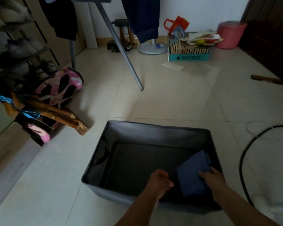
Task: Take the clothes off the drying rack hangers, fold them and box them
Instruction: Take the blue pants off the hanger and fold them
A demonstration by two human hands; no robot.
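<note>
1. Room: pale tiled floor (170, 101), white wall at 12 o'clock, dim light.
2. Drying rack (121, 46): grey metal legs at 12 o'clock; dark blue trousers (143, 20) and a black garment (62, 18) hang from it, not yet taken down.
3. Box (98, 160): dark fabric bin, open top, at 6 o'clock, standing on the floor; its bottom is mostly bare.
4. Folded cloth (193, 175): blue, folded to a rectangle, inside the box at its 4 o'clock corner, leaning against the right wall.
5. Right hand (214, 178): inside the box, fingers curled on the right edge of the folded cloth; its grip is closed on the fabric.
6. Left hand (160, 180): over the box's near side, just beside the cloth but apart from it; fingers curled in, holding nothing that shows.
7. Other items: cardboard box of books (189, 53) and pink bucket (230, 34) at 1 o'clock; black cable (245, 149) at 3 o'clock; shoe rack (15, 51) at 10 o'clock.
8. Step in hand, by judgement: boxing one folded piece.
9. Next move, by judgement: press the cloth flat into the corner, let go, then rise to the rack for the trousers.
</note>
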